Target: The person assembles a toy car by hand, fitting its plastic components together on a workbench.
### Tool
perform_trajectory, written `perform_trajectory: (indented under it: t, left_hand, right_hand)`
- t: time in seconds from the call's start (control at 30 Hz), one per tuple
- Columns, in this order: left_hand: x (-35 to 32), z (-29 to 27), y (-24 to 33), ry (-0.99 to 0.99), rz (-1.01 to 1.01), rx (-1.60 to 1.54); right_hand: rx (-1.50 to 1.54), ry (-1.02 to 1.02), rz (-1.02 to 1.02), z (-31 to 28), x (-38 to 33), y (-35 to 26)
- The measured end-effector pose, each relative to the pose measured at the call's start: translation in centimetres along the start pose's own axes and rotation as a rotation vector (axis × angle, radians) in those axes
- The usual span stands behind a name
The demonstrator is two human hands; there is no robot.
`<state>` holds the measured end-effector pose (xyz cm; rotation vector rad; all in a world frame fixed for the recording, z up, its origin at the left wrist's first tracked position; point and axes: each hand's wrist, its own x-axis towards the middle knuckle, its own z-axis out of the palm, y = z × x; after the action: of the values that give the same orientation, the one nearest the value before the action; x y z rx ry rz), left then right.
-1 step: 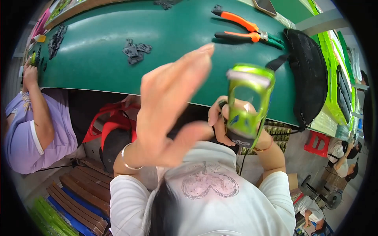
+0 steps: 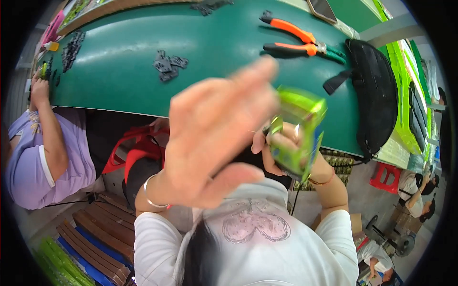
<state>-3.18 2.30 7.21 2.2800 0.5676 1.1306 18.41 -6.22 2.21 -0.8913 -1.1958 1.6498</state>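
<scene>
My right hand (image 2: 270, 158) grips a shiny lime-green toy car body (image 2: 292, 156), held tilted just off the table's near edge. Its fingers wrap the left side, and parts of them show through the body's openings. My left hand (image 2: 214, 128) is raised in front of me, blurred, with fingers stretched out and thumb apart. It holds nothing. Its fingertips overlap the upper left of the car body in this view, and I cannot tell whether they touch it. Beyond lie orange-and-black-handled pliers (image 2: 305, 46) with a green-covered jaw.
On the green table (image 2: 129, 86) lie small dark grey plastic parts (image 2: 167, 66) and another dark pile (image 2: 72, 50). A black pouch (image 2: 374, 95) and a phone (image 2: 322, 10) sit at right. At left, a co-worker in a purple top (image 2: 67, 157) works beside a red chair (image 2: 136, 143).
My left hand has moved right, toward the car body. The car body has tilted and dropped slightly in my right hand. The view has shifted a little.
</scene>
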Motion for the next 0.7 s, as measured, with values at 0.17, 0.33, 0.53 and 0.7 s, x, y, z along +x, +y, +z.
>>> perform_trajectory:
  t: [0.17, 0.33, 0.53, 0.7]
  left_hand:
    - [1.3, -4.0, 0.3, -0.211, 0.177, 0.131]
    - [2.3, -6.7, -1.4, -0.222, -0.072, 0.008]
    - [9.3, -10.8, -12.1, 0.348, -0.098, 0.495]
    - [14.4, -15.1, -24.8, 0.492, -0.255, 0.857]
  right_hand:
    - [-0.132, -0.115, 0.292, -0.7, 1.5, -3.6]
    - [-0.01, 0.012, 0.317, -0.9, 4.1, -5.3]
    - [-0.155, 0.369, -0.044, -2.9, 7.8, -4.1]
    - [-0.584, 0.151, 0.027, -2.0, 7.5, -2.1]
